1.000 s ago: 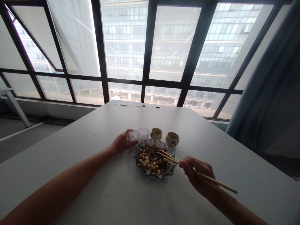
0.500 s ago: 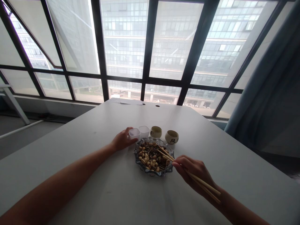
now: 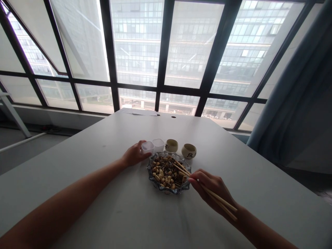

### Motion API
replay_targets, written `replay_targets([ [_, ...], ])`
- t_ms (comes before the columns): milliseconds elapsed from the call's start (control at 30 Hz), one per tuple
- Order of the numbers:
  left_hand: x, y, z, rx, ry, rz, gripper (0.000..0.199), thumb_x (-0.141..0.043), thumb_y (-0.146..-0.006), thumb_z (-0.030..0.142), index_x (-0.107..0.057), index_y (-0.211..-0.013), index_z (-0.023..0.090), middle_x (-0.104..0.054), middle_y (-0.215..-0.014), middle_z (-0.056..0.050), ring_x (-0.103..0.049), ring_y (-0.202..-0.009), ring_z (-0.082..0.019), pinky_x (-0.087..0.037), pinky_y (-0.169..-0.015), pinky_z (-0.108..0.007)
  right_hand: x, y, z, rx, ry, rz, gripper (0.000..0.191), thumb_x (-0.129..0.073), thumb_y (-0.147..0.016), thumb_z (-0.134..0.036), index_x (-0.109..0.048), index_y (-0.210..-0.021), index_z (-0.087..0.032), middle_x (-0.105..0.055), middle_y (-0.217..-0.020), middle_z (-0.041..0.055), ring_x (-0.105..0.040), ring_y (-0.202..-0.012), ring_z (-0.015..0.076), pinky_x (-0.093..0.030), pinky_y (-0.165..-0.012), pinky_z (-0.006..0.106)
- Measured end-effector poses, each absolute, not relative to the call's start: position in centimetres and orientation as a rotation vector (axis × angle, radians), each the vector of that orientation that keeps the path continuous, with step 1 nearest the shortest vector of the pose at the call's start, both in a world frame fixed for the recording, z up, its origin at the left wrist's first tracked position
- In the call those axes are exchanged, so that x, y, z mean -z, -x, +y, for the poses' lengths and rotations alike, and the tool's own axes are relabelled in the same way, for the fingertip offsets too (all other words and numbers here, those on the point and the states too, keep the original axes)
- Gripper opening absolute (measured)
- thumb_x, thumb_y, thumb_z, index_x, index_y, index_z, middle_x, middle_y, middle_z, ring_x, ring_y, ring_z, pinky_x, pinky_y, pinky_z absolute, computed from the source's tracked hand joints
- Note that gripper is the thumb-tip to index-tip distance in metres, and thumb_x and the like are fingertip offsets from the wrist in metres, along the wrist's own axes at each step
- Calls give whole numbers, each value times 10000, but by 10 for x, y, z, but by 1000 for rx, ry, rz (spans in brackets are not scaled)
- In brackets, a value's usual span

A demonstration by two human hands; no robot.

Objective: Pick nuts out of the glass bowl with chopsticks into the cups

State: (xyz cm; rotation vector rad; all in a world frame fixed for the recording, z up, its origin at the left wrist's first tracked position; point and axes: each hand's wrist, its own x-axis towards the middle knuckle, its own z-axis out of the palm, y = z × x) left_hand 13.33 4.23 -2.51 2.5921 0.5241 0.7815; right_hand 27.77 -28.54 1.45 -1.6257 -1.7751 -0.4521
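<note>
My left hand (image 3: 135, 154) grips a small translucent plastic cup (image 3: 147, 147), its fingers around the left side. A second translucent cup (image 3: 158, 145) stands right beside it. In front of them is a scalloped glass bowl (image 3: 169, 191) filled with peanuts (image 3: 160, 174) and striped sunflower seeds. My right hand (image 3: 207, 183) is closed on a pair of wooden chopsticks (image 3: 219, 199), at the bowl's right edge. The chopstick tips are over the seeds, slightly apart; whether they touch any is too small to tell.
Two cream cups with dark characters, one behind the bowl (image 3: 171, 146) and one to its right (image 3: 189, 151), stand on the white table (image 3: 111, 214). Papers (image 3: 140, 112) lie at the far edge. Windows rise beyond; a blue curtain (image 3: 282, 90) hangs at right.
The chopsticks in my right hand have shifted very slightly, their back ends a little higher and further left. My left hand keeps its grip, and the view has moved slightly.
</note>
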Motion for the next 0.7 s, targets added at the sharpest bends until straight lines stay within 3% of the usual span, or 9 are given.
replay_targets([
  [333, 26, -134, 43, -779, -2589, 547, 745, -612, -761, 649, -488, -1302, 152, -699, -1078, -162, -683, -954, -319, -529, -837, -428, -17, -276, -284, 593, 1619, -1869, 221, -489, -1026, -274, -592, -860, -170, -647, -719, 15, -539, -451, 58, -373, -441, 156],
  [700, 25, -133, 42, -790, -2575, 537, 757, -613, -749, 665, -500, -1301, 159, -708, -1069, -156, -692, -931, -313, -535, -824, -422, -11, -280, -284, 518, 1640, -1768, 218, -502, -1016, -277, -575, -830, -188, -645, -703, 3, -548, -482, 71, -391, -483, 168],
])
